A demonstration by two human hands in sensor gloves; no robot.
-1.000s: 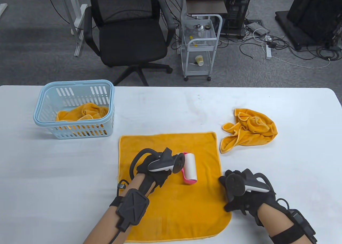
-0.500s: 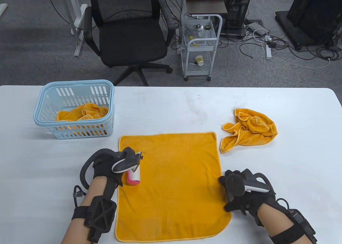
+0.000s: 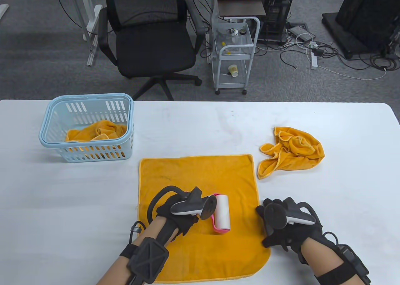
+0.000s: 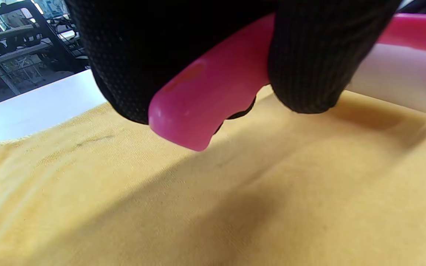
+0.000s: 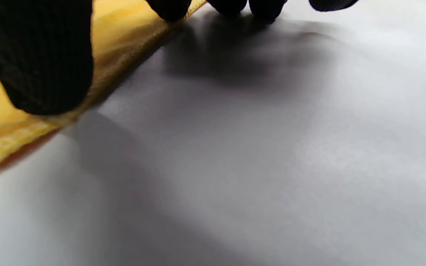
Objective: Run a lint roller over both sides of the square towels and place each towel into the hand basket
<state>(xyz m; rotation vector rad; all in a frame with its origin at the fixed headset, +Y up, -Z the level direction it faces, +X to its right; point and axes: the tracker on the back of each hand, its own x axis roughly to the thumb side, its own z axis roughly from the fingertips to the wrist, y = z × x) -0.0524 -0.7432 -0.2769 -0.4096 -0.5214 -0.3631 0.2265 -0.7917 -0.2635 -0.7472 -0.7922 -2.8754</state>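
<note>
You are rolling the lint roller over the flat towel, left hand gripping its handle, right hand with straight fingers pinning the edge; next, I think, flipping it.

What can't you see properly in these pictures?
- Left hand fingers: hidden under the tracker in the table view.
- Flat towel near edge: covered by the forearm.
- Lint roller: cut off by the left wrist view's edge.
- Right hand fingertips: blurred in the right wrist view.
</note>
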